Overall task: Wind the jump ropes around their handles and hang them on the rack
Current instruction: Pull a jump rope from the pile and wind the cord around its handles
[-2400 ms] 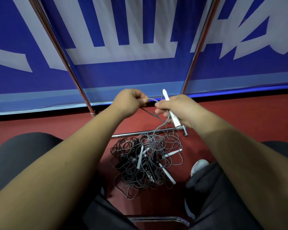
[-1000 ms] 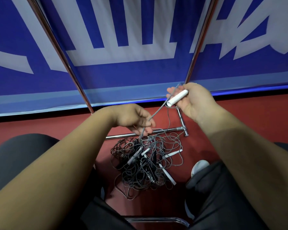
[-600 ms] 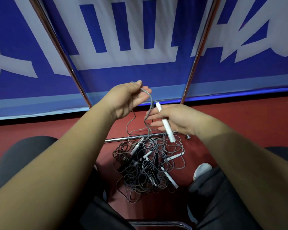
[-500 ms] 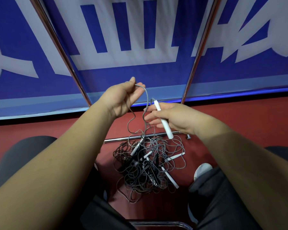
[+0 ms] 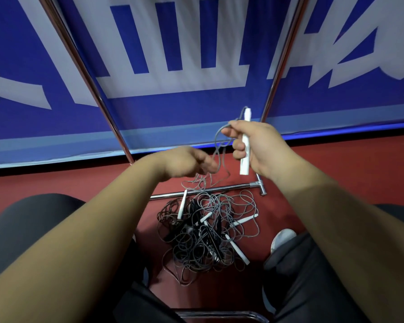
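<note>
The fingers [image 5: 238, 144] of the right hand [image 5: 258, 145] curl tightly round a white handle [image 5: 245, 165], thumb on top. They hold it nearly upright, above the tangled pile [image 5: 203, 234] of jump ropes and towards its right side. Both ends of the handle stick out of the fist, probably so that there is bare handle to wind onto.

A grey cord [image 5: 217, 142] leaves the top of the handle, bends over the forefinger and drops in a slack loop towards the pile. It passes the fingertips [image 5: 209, 163] of the left hand [image 5: 184, 162], which sits lower, above the pile's far edge. That hand is blurred. The fingers reach to the cord, but whether they pinch it or only brush it cannot be told. It seems placed to feed the cord while the right hand keeps the handle steady.

The rest of this rope runs down into the pile, where grey and black cords lie knotted with several more white handles. No turns show on the held handle, so the winding looks barely begun and nothing hangs on the rack yet.

The rack's chrome base bar [image 5: 196, 193] lies just beyond the pile, and its uprights [image 5: 281, 61] rise above it. A blue and white banner [image 5: 173, 108] stands behind. A white shoe [image 5: 283, 237] rests to the right of the pile.
</note>
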A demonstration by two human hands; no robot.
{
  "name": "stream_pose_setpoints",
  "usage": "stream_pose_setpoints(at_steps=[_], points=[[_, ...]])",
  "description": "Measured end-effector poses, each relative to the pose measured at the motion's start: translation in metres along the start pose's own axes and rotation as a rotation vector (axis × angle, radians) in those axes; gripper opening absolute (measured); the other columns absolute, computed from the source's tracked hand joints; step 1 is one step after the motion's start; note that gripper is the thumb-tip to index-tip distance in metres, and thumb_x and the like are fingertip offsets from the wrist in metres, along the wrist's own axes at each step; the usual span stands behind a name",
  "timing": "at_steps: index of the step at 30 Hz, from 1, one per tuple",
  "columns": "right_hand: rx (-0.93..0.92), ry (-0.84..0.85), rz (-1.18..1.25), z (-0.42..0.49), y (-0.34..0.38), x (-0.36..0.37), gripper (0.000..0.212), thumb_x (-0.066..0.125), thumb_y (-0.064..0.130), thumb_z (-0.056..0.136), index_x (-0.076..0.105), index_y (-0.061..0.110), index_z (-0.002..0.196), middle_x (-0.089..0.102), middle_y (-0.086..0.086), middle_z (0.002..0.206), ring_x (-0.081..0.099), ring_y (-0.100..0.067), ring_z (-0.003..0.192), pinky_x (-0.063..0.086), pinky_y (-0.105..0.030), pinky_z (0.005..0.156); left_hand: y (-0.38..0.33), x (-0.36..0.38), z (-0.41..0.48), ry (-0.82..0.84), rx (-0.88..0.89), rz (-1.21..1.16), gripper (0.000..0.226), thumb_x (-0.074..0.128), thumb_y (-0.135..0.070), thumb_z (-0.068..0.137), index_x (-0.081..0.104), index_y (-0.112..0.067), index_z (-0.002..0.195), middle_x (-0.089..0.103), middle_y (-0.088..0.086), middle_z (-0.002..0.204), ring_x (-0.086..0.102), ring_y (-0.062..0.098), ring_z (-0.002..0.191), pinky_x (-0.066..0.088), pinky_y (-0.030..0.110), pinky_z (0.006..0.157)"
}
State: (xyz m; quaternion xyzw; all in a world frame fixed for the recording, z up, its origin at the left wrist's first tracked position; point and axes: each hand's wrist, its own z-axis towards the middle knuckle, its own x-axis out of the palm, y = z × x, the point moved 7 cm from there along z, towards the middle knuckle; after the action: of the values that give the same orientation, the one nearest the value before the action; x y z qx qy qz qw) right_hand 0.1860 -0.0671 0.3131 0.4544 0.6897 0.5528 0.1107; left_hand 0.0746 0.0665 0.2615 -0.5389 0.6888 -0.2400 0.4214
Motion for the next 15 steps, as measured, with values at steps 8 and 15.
stream_pose_setpoints(at_steps=[8, 15], points=[[0.041, -0.062, 0.202, 0.005, 0.007, -0.025, 0.002, 0.057, 0.015, 0.107, 0.058, 0.012, 0.107, 0.078, -0.006, 0.102, 0.036, -0.006, 0.045, 0.031, -0.020, 0.041, -0.001, 0.004, 0.008, -0.174, 0.101, 0.152, 0.031, 0.077, -0.011, 0.094, 0.064, -0.016, 0.122, 0.073, -0.001, 0.111, 0.070, 0.017, 0.090, 0.054, 0.021, 0.080], [0.061, 0.024, 0.189, 0.003, 0.005, -0.017, 0.004, 0.059, 0.018, 0.106, 0.058, 0.014, 0.107, 0.078, -0.004, 0.107, 0.036, -0.006, 0.045, 0.032, -0.019, 0.041, -0.013, 0.016, 0.016, -0.115, 0.233, 0.247, 0.021, 0.083, -0.025, 0.091, 0.071, -0.028, 0.108, 0.073, -0.006, 0.113, 0.071, 0.017, 0.099, 0.055, 0.035, 0.096]])
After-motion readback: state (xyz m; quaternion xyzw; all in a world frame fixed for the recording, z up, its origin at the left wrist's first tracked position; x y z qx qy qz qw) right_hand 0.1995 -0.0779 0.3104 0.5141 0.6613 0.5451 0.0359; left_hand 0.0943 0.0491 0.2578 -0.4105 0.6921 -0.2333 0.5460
